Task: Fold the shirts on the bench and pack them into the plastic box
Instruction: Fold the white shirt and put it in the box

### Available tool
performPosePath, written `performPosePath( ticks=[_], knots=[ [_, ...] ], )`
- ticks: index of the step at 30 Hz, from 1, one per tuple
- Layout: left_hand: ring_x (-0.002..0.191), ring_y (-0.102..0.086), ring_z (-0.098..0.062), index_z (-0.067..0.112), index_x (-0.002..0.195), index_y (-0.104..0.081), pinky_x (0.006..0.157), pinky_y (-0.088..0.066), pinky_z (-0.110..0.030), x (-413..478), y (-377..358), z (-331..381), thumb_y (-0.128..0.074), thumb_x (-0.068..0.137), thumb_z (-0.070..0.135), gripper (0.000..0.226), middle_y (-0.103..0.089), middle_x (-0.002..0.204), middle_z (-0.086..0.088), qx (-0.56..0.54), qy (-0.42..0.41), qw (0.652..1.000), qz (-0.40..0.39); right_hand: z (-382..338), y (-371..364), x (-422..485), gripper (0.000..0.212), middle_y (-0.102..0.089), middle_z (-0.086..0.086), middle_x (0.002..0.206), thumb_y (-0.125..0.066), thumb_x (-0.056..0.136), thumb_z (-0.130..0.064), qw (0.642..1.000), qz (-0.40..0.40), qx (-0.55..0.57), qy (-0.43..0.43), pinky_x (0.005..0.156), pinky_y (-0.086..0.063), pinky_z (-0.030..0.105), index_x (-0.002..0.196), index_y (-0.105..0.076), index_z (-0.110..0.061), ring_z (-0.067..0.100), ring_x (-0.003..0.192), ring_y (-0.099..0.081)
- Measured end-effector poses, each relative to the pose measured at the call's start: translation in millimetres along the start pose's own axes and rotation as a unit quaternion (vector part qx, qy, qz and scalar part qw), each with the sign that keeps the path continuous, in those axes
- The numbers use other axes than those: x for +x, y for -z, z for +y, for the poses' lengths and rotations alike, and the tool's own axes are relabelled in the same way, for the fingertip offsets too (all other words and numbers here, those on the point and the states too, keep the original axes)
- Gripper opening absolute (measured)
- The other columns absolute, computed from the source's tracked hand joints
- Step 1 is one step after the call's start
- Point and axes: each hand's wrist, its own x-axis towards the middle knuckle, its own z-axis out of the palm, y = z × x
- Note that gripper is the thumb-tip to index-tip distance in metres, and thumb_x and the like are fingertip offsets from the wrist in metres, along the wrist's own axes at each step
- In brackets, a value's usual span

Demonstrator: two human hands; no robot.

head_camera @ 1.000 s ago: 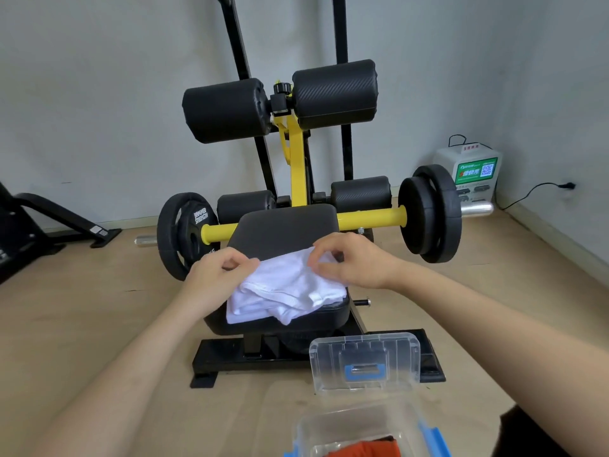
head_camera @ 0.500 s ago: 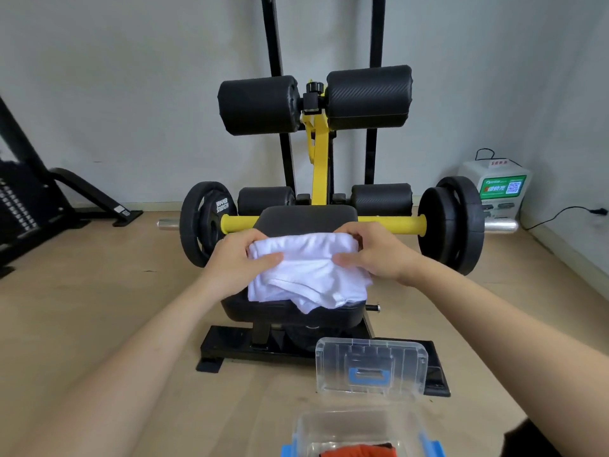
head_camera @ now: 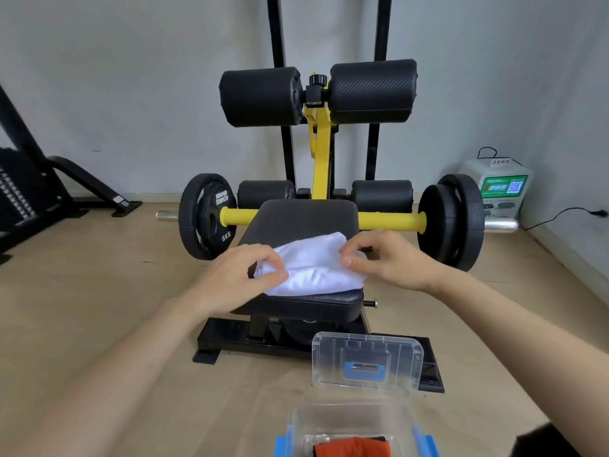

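Observation:
A white shirt (head_camera: 313,263) lies bunched and partly folded on the black padded bench seat (head_camera: 306,214). My left hand (head_camera: 244,275) pinches its left edge between thumb and fingers. My right hand (head_camera: 382,255) pinches the shirt's right edge with curled fingers. On the floor in front of the bench stands the clear plastic box (head_camera: 349,420) with blue latches, open, with an orange garment (head_camera: 352,446) and a strip of black fabric inside. Its clear lid (head_camera: 367,364) leans upright behind it against the bench base.
The bench frame carries a yellow bar with black weight plates (head_camera: 207,216) on both sides and roller pads (head_camera: 316,94) above. A white charging box (head_camera: 497,189) with a cable stands at the right wall. Black gym equipment (head_camera: 29,192) sits at the left on the wooden floor.
Both hands folded the shirt's far edge toward me, so the white bundle is now more compact and nearer the seat's front. The fingers now pinch its side edges.

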Motion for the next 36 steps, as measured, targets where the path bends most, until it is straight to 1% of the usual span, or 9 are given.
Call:
performPosePath(
  ticks=[4,7,10,14,18,21,26,31,36],
  knots=[
    [0.094,-0.058,0.001,0.046,0.095,-0.072,0.082,-0.050,-0.037,13.0,-9.8,10.1,-0.055,0.086,0.060,0.025,-0.064,0.095,0.022,-0.008,0.025,0.999,0.021,-2.6,-10.7,7.1,0.019,-0.064,-0.003,0.087,-0.067,0.092,-0.032,0.998,0.045,-0.005,-0.049,0.074,-0.043,0.017,0.109,-0.072,-0.027,0.011,0.078,-0.059],
    [0.103,-0.058,-0.005,0.048,0.091,-0.075,0.091,-0.049,-0.044,18.5,-13.9,5.9,-0.054,0.076,0.067,0.032,-0.065,0.099,0.017,-0.052,0.054,0.997,0.023,-5.1,-18.3,8.1,0.015,-0.051,0.005,0.067,-0.064,0.092,-0.034,0.991,0.057,0.049,-0.114,0.068,-0.040,0.030,0.087,-0.075,-0.025,0.016,0.067,-0.044],
    [0.121,-0.053,-0.005,0.045,0.090,-0.075,0.103,-0.044,-0.042,18.1,-16.1,4.2,-0.067,0.075,0.062,0.024,-0.063,0.111,0.023,-0.064,0.061,0.996,0.014,-7.2,-23.1,3.0,0.014,-0.055,0.011,0.078,-0.071,0.085,-0.041,0.974,0.081,0.121,-0.176,0.066,-0.048,0.039,0.081,-0.069,-0.027,0.023,0.070,-0.050],
    [0.125,-0.050,-0.004,0.043,0.100,-0.071,0.104,-0.044,-0.037,7.6,-20.0,10.3,-0.065,0.066,0.069,0.044,-0.062,0.118,0.025,-0.068,0.033,0.997,-0.006,-11.2,-28.7,-9.9,0.014,-0.062,0.014,0.106,-0.073,0.086,-0.033,0.963,0.088,0.152,-0.203,0.075,-0.059,0.049,0.094,-0.064,-0.026,0.036,0.091,-0.067],
    [0.126,-0.044,-0.005,0.047,0.117,-0.062,0.098,-0.043,-0.030,-12.9,-25.1,16.4,-0.074,0.059,0.068,0.062,-0.057,0.127,0.026,0.031,-0.017,0.999,-0.016,-18.4,-28.7,-27.5,0.014,-0.060,0.017,0.107,-0.070,0.090,-0.020,0.950,0.103,0.197,-0.220,0.056,-0.058,0.032,0.102,-0.062,-0.017,0.029,0.081,-0.065],
    [0.107,-0.052,-0.006,0.027,0.107,-0.073,0.089,-0.043,-0.020,-26.5,-33.3,28.8,-0.072,0.074,0.043,0.036,-0.069,0.115,0.009,0.040,-0.099,0.992,0.063,-23.7,-27.5,-45.5,0.018,-0.058,0.013,0.098,-0.071,0.088,-0.011,0.937,0.105,0.246,-0.223,0.058,-0.058,0.031,0.104,-0.063,-0.012,0.024,0.077,-0.064],
    [0.115,-0.061,-0.015,0.031,0.107,-0.077,0.088,-0.051,-0.036,-55.5,-54.1,25.4,-0.073,0.085,0.042,0.024,-0.065,0.126,0.014,0.029,-0.154,0.982,0.102,-17.5,-33.9,-89.3,0.020,-0.061,0.013,0.100,-0.074,0.085,-0.006,0.916,0.100,0.311,-0.233,0.068,-0.060,0.042,0.102,-0.067,-0.012,0.027,0.080,-0.067],
    [0.106,-0.064,-0.010,0.026,0.104,-0.076,0.080,-0.053,-0.034,-96.0,-91.1,26.8,-0.067,0.092,0.040,0.021,-0.070,0.113,0.016,0.033,-0.170,0.983,0.053,3.5,-65.5,-144.9,0.022,-0.062,0.006,0.102,-0.075,0.084,-0.003,0.897,0.090,0.331,-0.280,0.059,-0.054,0.027,0.104,-0.069,-0.010,0.018,0.073,-0.064],
    [0.094,-0.063,-0.010,0.027,0.106,-0.074,0.075,-0.054,-0.036,-134.7,-147.8,11.2,-0.063,0.091,0.044,0.025,-0.072,0.101,0.015,-0.001,-0.126,0.989,-0.071,34.9,-107.1,-186.1,0.024,-0.065,0.007,0.095,-0.075,0.084,-0.002,0.887,0.041,0.327,-0.324,0.065,-0.058,0.032,0.105,-0.070,-0.011,0.016,0.073,-0.068]
  ],
)
